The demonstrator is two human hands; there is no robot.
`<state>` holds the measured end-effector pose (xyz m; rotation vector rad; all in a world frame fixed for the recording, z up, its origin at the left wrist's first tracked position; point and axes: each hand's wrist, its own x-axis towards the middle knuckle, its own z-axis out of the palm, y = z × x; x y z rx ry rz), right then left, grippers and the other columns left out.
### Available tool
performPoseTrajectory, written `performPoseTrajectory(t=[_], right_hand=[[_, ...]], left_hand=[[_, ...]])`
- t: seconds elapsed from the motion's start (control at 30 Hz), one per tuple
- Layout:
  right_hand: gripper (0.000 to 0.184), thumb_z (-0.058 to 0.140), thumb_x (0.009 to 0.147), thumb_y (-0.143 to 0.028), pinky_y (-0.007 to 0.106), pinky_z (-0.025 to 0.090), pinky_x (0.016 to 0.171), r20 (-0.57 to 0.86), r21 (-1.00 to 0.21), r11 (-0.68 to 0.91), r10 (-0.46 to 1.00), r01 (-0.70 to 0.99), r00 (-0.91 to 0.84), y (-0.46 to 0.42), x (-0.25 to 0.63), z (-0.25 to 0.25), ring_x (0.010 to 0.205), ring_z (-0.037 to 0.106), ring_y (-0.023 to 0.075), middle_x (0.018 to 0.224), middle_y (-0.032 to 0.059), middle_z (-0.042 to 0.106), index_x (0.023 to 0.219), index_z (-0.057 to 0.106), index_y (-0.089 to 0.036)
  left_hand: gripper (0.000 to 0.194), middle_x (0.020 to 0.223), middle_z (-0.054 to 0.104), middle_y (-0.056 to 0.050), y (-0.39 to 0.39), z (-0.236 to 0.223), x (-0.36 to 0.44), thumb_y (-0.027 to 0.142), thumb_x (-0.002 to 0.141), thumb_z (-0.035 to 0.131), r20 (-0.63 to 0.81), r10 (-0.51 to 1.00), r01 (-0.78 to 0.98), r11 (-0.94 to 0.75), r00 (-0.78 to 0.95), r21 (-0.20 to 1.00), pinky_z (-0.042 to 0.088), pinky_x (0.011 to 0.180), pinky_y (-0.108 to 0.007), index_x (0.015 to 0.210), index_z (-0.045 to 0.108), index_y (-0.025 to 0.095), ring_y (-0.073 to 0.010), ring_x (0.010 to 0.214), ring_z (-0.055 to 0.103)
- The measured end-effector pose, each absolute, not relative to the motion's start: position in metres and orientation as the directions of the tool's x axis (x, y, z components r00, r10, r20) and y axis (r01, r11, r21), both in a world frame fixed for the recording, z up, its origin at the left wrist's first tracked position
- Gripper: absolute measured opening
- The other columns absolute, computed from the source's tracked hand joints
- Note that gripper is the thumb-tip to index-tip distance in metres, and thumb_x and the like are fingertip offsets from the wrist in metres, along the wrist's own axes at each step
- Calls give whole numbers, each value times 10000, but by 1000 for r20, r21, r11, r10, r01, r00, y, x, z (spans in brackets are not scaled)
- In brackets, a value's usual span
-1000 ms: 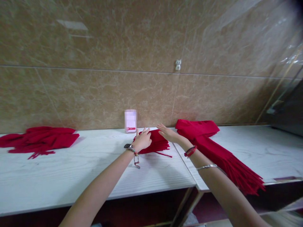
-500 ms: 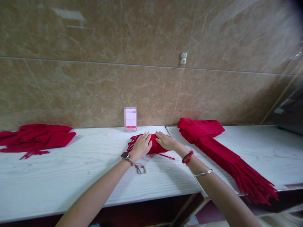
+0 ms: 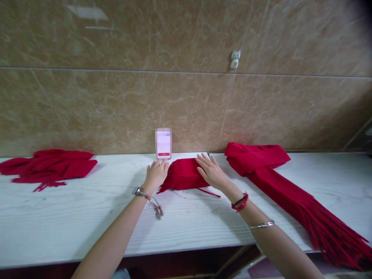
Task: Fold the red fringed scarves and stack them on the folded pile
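A folded red scarf (image 3: pixel 186 174) lies on the white tabletop, its fringe spread toward the left and a loose strand trailing from its front edge. My left hand (image 3: pixel 157 174) is at the fringed end, palm down with fingers extended. On the right end of the same scarf rests my right hand (image 3: pixel 211 170), open, with its fingers lying flat across the cloth. Neither hand grasps anything.
A second red scarf (image 3: pixel 270 178) stretches from the back to the front edge on the right, its fringe hanging over. At the left lies a crumpled red scarf (image 3: pixel 58 166). A phone (image 3: pixel 163 143) leans against the marble wall; a small cat-shaped hook (image 3: pixel 235 59) is fixed above.
My left hand has slid left off the scarf's top to its fringe, which now shows straighter. My right hand has shifted slightly right. The camera view has tilted a little.
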<state>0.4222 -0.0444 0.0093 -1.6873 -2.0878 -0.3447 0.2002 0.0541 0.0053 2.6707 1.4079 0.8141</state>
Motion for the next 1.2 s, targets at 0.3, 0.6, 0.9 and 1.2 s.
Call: performPoseTrajectory(t=[0.3,0.6,0.9,1.2], right_hand=[[474,265,936,-323,452,233,1060,419,-37,328,863,944,-283,-47,422,5,1293,304,250,1366,132,414,1323,415,-94],[497,198,942,-373,470,191,1073,459,-241,370,858,897,-230,-44,433,1,1311,269,219,1369,117,415,1314,435,-142],[640,170,894,-572,435,203,1083,478,-557,358,876,750,-63,-41,454,-1,1304,287,219,1378,100,407,1305,458,-174],[653,131,897,-569,399,184,1093,412,-571,351,904,742,-111,-38,439,-8,1334,204,192,1430,78,318,1330,419,-175]], left_hand=[[457,1411,342,-112,23,4,225,335,927,330,444,442,444,-890,780,108,243,1078,-383,1332,367,126,-206,1326,242],[459,1420,330,-95,26,5,221,341,940,298,298,527,522,-846,796,103,239,1065,-384,1348,353,137,-195,1318,260],[516,1420,317,-131,14,10,224,381,897,420,478,347,453,-883,807,-123,177,1080,-424,1340,362,122,-237,1337,201],[769,1362,397,-158,7,10,227,421,758,638,341,377,464,-856,861,-227,176,1058,-453,1382,264,169,-279,1259,356]])
